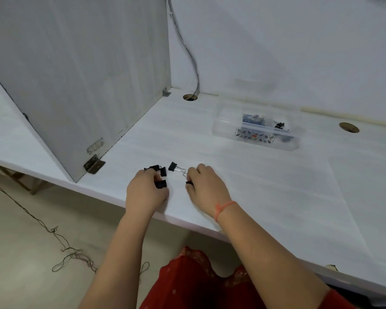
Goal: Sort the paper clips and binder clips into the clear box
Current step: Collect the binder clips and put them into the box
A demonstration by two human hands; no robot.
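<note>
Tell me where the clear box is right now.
In the head view, the clear box sits on the white desk, far right of both hands, near the back wall between the two round cable holes.

I see soft, even, fairly dim light with a cool cast over the white counter (265, 186). Faint shadows sit just under my fingers (191, 175). The clear box (257, 128) beyond them looks smeared, the cable (188, 52) blurred, and straight edges bow toward the frame's borders.
</note>
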